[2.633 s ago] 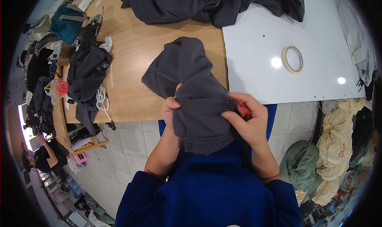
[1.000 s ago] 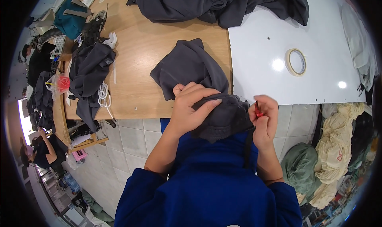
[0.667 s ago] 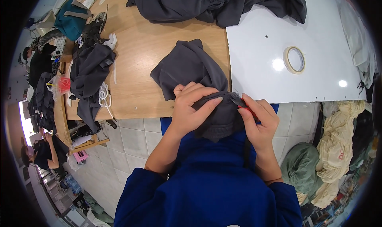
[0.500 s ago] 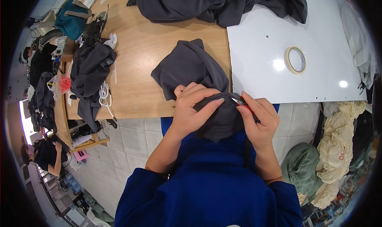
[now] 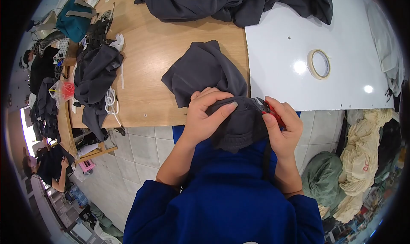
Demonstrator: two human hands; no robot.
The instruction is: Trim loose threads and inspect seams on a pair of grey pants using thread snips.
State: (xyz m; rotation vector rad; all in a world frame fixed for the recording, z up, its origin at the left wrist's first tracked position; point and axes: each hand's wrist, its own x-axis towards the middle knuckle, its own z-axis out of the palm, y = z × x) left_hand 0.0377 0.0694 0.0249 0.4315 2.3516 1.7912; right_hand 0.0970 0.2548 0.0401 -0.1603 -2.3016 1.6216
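A dark grey garment lies partly on the wooden table, and its gathered, elastic-looking end hangs over the front edge against my lap. My left hand pinches the cloth along a seam between thumb and fingers. Close by on the right, my right hand grips small red-handled thread snips. Their blades point up and to the left, at the right end of that seam. Whether the blade tips touch the cloth I cannot tell.
More dark grey clothing is heaped at the far edge. A tape roll lies on the white board. Dark cloth and a white cord lie at left. Fabric bundles stand right; another person is at far left.
My right hand has moved slightly right with the snips, and their blades have drawn away from my left thumb. My left hand keeps its pinch on the cloth, almost in place.
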